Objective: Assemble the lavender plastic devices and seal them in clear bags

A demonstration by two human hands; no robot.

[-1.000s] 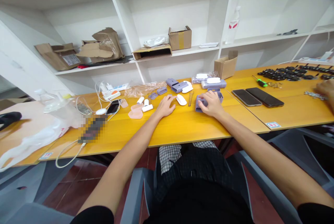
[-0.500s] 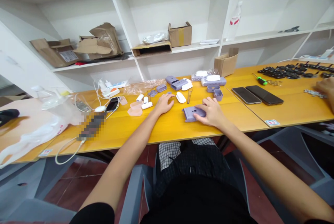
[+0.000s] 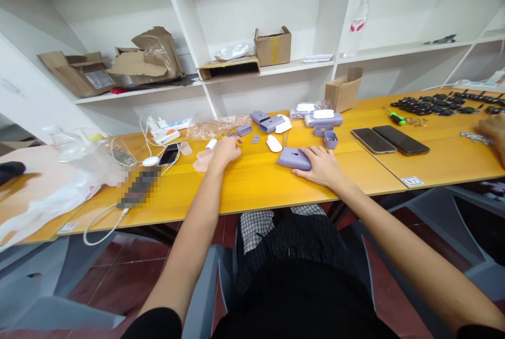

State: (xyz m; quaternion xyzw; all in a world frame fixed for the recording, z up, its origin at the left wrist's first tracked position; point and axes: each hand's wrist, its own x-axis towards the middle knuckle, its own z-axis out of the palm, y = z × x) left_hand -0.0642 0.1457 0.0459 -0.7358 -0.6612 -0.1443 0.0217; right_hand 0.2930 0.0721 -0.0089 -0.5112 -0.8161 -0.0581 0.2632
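My right hand (image 3: 319, 164) grips the right end of a purple plastic housing (image 3: 290, 158), which lies on the table with a small dark slot in its top. Over the small parts to the left reaches my left hand (image 3: 226, 150), fingers apart and bent downward; nothing shows in it. A white cylinder (image 3: 211, 143) and pinkish translucent pads (image 3: 202, 162) are beside it, partly covered. Just beyond its fingers sits a purple cap (image 3: 244, 129), with flat purple rings (image 3: 255, 139) to the right. A white oval cover (image 3: 274, 143) and a coil spring (image 3: 285, 139) lie behind the housing.
Purple housings (image 3: 267, 122) and hollow purple caps (image 3: 330, 140) stand farther back. Two phones (image 3: 400, 140), a green screwdriver (image 3: 396, 118) and black parts (image 3: 434, 105) are rightward, near another person's hand (image 3: 492, 129). Cables, a power strip (image 3: 165, 137) and plastic cups (image 3: 79, 152) occupy the left.
My left hand has moved left and away from me, over the white cylinders, uncovering the flat rings. The purple housing has been tilted or turned slightly under my right hand, which keeps its grip.
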